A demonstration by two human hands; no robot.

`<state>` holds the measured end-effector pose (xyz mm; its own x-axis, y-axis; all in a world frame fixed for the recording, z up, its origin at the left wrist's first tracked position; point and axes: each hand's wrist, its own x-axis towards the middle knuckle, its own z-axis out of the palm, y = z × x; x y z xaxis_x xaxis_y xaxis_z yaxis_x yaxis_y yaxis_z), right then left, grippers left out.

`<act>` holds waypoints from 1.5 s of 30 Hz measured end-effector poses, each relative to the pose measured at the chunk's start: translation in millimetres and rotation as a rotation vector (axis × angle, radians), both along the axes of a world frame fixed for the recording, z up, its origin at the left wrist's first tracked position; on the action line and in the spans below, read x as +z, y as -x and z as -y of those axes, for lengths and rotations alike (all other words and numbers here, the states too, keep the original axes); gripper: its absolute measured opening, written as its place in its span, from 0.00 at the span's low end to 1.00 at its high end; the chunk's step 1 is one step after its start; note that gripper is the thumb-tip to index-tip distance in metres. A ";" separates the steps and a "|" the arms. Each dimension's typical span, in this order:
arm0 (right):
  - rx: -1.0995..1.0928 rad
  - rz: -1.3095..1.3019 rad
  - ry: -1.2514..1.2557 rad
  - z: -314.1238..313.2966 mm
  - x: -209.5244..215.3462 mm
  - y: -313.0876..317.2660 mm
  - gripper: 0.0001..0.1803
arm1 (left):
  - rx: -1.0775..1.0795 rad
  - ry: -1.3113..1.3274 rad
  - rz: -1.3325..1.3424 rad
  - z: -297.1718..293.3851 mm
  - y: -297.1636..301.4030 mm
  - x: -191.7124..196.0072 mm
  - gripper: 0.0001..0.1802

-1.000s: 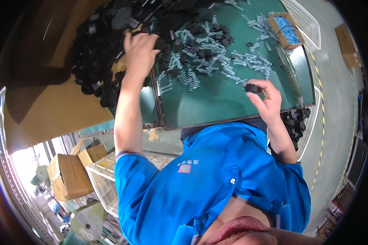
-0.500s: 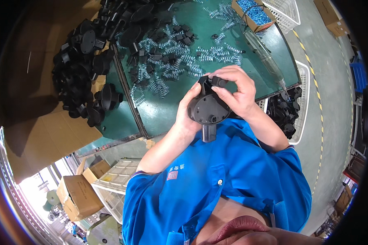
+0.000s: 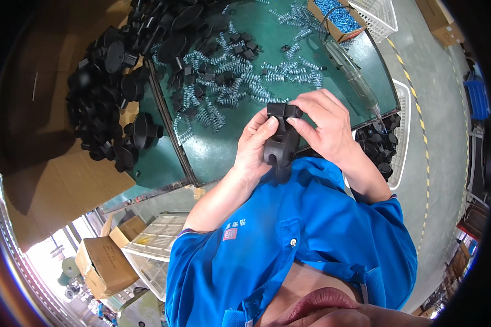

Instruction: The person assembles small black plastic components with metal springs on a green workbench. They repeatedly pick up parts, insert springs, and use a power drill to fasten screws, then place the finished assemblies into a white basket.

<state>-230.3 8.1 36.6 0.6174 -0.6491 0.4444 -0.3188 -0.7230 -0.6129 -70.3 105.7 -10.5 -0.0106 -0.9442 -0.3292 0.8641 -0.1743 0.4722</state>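
In front of my chest I hold a black plastic housing (image 3: pixel 281 148), its narrow side turned up and a hooked end pointing at me. My left hand (image 3: pixel 252 143) is wrapped round its left side, thumb pressed near the top. The fingers and thumb of my right hand (image 3: pixel 326 124) pinch a small black block (image 3: pixel 293 111) at the housing's far end. Beyond my hands, a loose heap of metal coil springs (image 3: pixel 240 76) and small black blocks (image 3: pixel 249 53) covers part of the green table (image 3: pixel 213 155).
Black housings (image 3: pixel 114 92) are piled at the left, on cardboard (image 3: pixel 65 185). An electric screwdriver (image 3: pixel 354 79) lies at the right, near a box of blue screws (image 3: pixel 338 19). A white crate (image 3: pixel 402 125) of black parts stands beside the table's right edge.
The housing has turned in my hands, from its round flat face to its narrow side. The small block now sits against its far end, and my right hand has shifted slightly right.
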 end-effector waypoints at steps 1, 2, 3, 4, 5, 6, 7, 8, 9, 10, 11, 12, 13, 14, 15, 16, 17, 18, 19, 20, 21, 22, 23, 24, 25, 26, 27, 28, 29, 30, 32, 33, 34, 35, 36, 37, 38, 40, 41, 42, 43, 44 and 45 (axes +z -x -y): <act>-0.006 -0.053 0.027 -1.6 4.7 -0.3 0.16 | 0.012 0.025 0.068 0.3 -0.6 -0.2 0.24; -0.011 -0.105 0.055 -3.2 9.1 -1.0 0.15 | 0.024 0.050 0.137 0.5 -1.9 0.1 0.23; 0.002 -0.153 0.053 -4.2 13.4 -1.5 0.15 | 0.037 0.074 0.206 0.5 -3.2 0.2 0.22; 0.016 -0.201 0.051 -4.9 17.7 -2.1 0.15 | 0.029 0.095 0.277 0.2 -5.3 0.1 0.22; 0.030 -0.249 0.050 -5.0 21.9 -2.6 0.14 | 0.021 0.117 0.349 -0.4 -8.0 0.4 0.22; 0.061 -0.289 0.044 -3.4 26.4 -2.9 0.14 | 0.013 0.138 0.421 -1.0 -11.0 0.7 0.22; 0.093 -0.329 0.038 -0.7 30.4 -3.2 0.14 | -0.013 0.147 0.413 -1.4 -14.9 1.0 0.22; 0.121 -0.367 0.031 0.7 32.1 -3.7 0.13 | -0.042 0.156 0.406 -1.9 -19.2 1.8 0.22; 0.117 -0.307 0.032 0.6 31.0 -5.4 0.14 | -0.071 0.165 0.400 -2.5 -21.5 2.8 0.22; 0.113 -0.247 0.032 0.0 28.5 -7.9 0.14 | -0.055 0.140 0.312 -3.3 -21.2 5.3 0.22; 0.106 -0.188 0.032 -1.4 25.6 -10.8 0.15 | -0.041 0.115 0.223 -3.8 -20.3 11.0 0.22; 0.066 -0.042 0.036 -4.5 17.0 -13.7 0.15 | -0.028 0.088 0.135 -3.4 -18.4 18.6 0.23; 0.024 0.104 0.041 -8.7 4.3 -16.7 0.16 | 0.016 0.093 0.136 -0.9 -12.5 31.8 0.23; -0.015 0.245 0.048 -11.0 -4.6 -16.7 0.16 | -0.016 0.118 0.243 1.0 -12.9 31.5 0.23; -0.046 0.258 0.068 -11.6 -8.0 -14.6 0.16 | -0.049 0.143 0.351 5.2 -16.3 30.3 0.22; 0.035 0.192 0.053 -5.3 -11.3 -9.2 0.15 | -0.083 0.168 0.457 11.2 -21.2 29.4 0.22; 0.108 0.124 0.025 3.9 -17.0 1.2 0.14 | -0.222 0.144 0.706 19.6 -30.6 34.9 0.22; 0.183 0.057 0.004 13.1 -21.7 11.0 0.13 | -0.300 0.275 1.054 27.5 -34.5 27.8 0.19; 0.192 -0.017 0.068 15.5 -33.4 18.7 0.11 | -0.379 0.322 1.166 30.6 -33.8 24.7 0.19; 0.162 -0.049 0.129 16.2 -42.2 24.9 0.11 | -0.454 0.380 1.282 35.9 -30.8 21.9 0.18; 0.129 -0.083 0.188 16.1 -50.6 29.9 0.12 | -0.427 0.411 1.395 38.7 -23.6 17.4 0.19; 0.096 -0.118 0.246 15.3 -59.4 34.5 0.12 | -0.416 0.466 1.558 43.5 -17.2 16.1 0.21; 0.034 -0.191 0.294 12.4 -67.2 38.0 0.14 | -0.412 0.479 1.642 46.0 -9.1 11.5 0.21; 0.021 -0.239 0.297 12.7 -72.3 42.3 0.14 | -0.406 0.493 1.726 48.3 -1.9 7.3 0.21; 0.008 -0.287 0.299 14.5 -76.5 44.0 0.14 | -0.366 0.521 1.796 50.2 2.8 7.0 0.21; -0.009 -0.338 0.298 15.9 -78.0 45.7 0.14 | -0.328 0.553 1.862 52.1 6.5 6.1 0.21; -0.038 -0.390 0.215 15.9 -75.2 44.2 0.15 | -0.292 0.580 1.928 53.1 8.7 4.5 0.21; -0.065 -0.439 0.162 17.3 -71.9 42.0 0.16 | -0.276 0.559 1.959 55.4 9.6 0.7 0.20; -0.035 -0.483 0.150 18.0 -63.9 39.9 0.17 | -0.291 0.568 1.979 55.4 9.7 -0.3 0.20; 0.007 -0.521 0.143 21.8 -54.6 39.8 0.18 | -0.299 0.567 2.005 54.1 8.8 -1.9 0.21; -0.085 -0.526 0.097 32.9 -33.7 48.1 0.20 | -0.354 0.576 2.052 49.4 11.6 -4.8 0.22; -0.210 -0.455 0.148 45.2 -26.8 56.0 0.24 | -0.364 0.570 2.065 49.3 12.8 -4.9 0.23; -0.319 -0.414 0.242 59.3 -23.8 67.8 0.29 | -0.363 0.564 2.083 49.5 13.5 -2.6 0.23; -0.449 -0.492 0.281 72.1 -28.4 79.8 0.36 | -0.381 0.552 2.084 49.8 15.2 1.6 0.24; -0.525 -0.594 0.254 80.1 -37.7 89.7 0.40 | -0.383 0.553 2.078 49.8 15.9 3.1 0.24; -0.533 -0.662 0.169 83.0 -47.4 91.6 0.40 | -0.385 0.553 2.072 50.5 15.7 4.2 0.24; -0.540 -0.734 0.091 85.7 -53.2 92.2 0.41 | -0.379 0.556 2.061 51.2 17.0 3.5 0.24; -0.571 -0.727 0.040 90.4 -57.2 90.8 0.40 | -0.372 0.558 2.058 51.0 15.8 3.4 0.24; -0.584 -0.729 0.017 91.8 -57.5 91.4 0.40 | -0.368 0.557 2.054 51.3 15.8 3.4 0.24; -0.570 -0.662 0.009 92.2 -56.8 93.6 0.39 | -0.364 0.559 2.050 51.2 15.6 3.5 0.24; -0.557 -0.596 0.001 91.3 -55.2 96.8 0.37 | -0.372 0.558 2.046 50.2 15.6 3.7 0.23; -0.541 -0.534 -0.004 90.9 -53.0 98.4 0.36 | -0.373 0.556 2.039 49.8 15.8 2.1 0.23; -0.542 -0.336 0.109 87.1 -50.1 97.3 0.30 | -0.376 0.553 2.032 49.5 15.6 0.8 0.23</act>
